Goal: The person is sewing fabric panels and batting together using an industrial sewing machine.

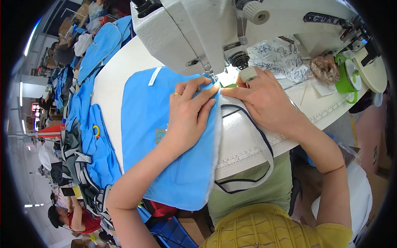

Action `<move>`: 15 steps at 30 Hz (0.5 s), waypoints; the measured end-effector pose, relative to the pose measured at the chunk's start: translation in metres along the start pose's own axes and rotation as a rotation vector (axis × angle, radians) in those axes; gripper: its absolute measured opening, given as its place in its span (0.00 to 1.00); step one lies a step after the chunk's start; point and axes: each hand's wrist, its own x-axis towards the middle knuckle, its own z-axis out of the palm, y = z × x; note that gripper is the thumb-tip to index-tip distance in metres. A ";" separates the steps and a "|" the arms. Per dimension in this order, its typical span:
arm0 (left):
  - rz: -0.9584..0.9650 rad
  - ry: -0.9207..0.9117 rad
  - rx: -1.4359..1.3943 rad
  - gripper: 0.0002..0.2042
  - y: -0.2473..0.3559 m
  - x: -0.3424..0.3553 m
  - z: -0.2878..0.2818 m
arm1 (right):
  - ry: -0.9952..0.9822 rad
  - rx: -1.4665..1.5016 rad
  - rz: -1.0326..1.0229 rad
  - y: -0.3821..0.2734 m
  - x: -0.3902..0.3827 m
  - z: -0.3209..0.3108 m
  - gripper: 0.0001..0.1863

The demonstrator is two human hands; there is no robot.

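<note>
A blue padded fabric piece (140, 107) lies on the white sewing table under the needle and presser foot (213, 76). It has a white fluffy edge, a small white label (154, 76) and a gold-coloured patch (160, 135) partly under my wrist. My left hand (188, 109), with a ring on one finger, pinches its edge right beside the foot. Opposite, my right hand (264, 99) has its fingers closed at the start of a grey strip with navy edging (266, 144), which loops down over the table edge. Beige tape (248, 74) wraps one right finger.
The white sewing machine (186, 33) spans the top. Clear plastic wrap (277, 58), a bagged brown item (324, 69) and a green cup (347, 78) sit at right. A ruler strip (240, 159) follows the table's front edge. Blue pieces (101, 144) pile at left; another person (80, 217) sits beyond.
</note>
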 end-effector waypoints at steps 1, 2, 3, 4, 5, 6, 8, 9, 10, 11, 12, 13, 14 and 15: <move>0.003 -0.012 0.009 0.17 0.001 -0.002 -0.001 | -0.006 0.059 0.007 0.000 -0.001 -0.003 0.16; 0.007 -0.024 0.018 0.18 0.003 -0.003 -0.002 | -0.013 0.119 0.014 -0.001 -0.002 -0.008 0.16; 0.005 -0.025 0.019 0.18 0.004 -0.006 -0.005 | -0.013 0.121 0.014 -0.005 -0.004 -0.016 0.16; 0.012 -0.009 -0.043 0.18 0.006 -0.011 -0.009 | -0.035 0.060 0.056 -0.015 -0.008 -0.028 0.17; 0.012 0.007 -0.101 0.18 0.008 -0.018 -0.014 | -0.060 0.007 0.094 -0.024 -0.012 -0.038 0.18; 0.000 0.007 -0.096 0.18 0.016 -0.027 -0.022 | -0.088 -0.055 0.063 -0.031 -0.019 -0.048 0.24; -0.175 -0.248 -0.307 0.24 0.038 -0.050 -0.039 | -0.200 -0.069 0.152 -0.046 -0.040 -0.064 0.26; -0.207 -0.365 -0.368 0.28 0.042 -0.063 -0.043 | -0.310 -0.084 0.241 -0.052 -0.050 -0.068 0.28; -0.238 -0.478 -0.426 0.32 0.045 -0.076 -0.048 | -0.385 -0.085 0.236 -0.057 -0.059 -0.072 0.30; -0.036 -0.506 -0.315 0.34 0.040 -0.088 -0.049 | -0.387 -0.082 0.230 -0.062 -0.066 -0.073 0.30; -0.043 -0.503 -0.314 0.34 0.039 -0.099 -0.053 | -0.402 -0.015 0.298 -0.068 -0.073 -0.072 0.28; 0.013 -0.481 -0.355 0.36 0.039 -0.107 -0.057 | -0.414 0.049 0.372 -0.070 -0.078 -0.072 0.26; 0.068 -0.459 -0.395 0.38 0.039 -0.116 -0.063 | -0.413 0.049 0.370 -0.069 -0.082 -0.070 0.26; 0.025 -0.524 -0.403 0.43 0.041 -0.125 -0.069 | -0.310 0.043 0.445 -0.066 -0.085 -0.067 0.25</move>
